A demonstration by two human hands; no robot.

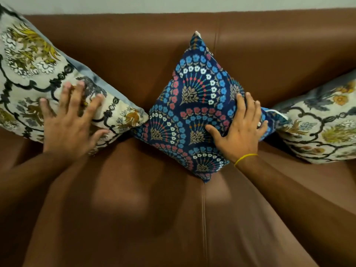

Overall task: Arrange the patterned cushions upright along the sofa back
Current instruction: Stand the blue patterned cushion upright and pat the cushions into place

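Observation:
Three patterned cushions lean against the brown sofa back (134, 47). A cream floral cushion (28, 70) stands at the left, tilted. My left hand (69, 120) lies flat on its lower right part, fingers spread. A dark blue floral cushion (192, 105) stands on one corner in the middle, like a diamond. My right hand (240, 128) presses flat on its right side, fingers apart, a yellow band at the wrist. A second cream floral cushion (323, 124) leans at the right, touching the blue one.
The brown leather seat (154, 209) stretches toward me, with a seam down its middle. A pale wall (173, 4) runs behind the sofa back.

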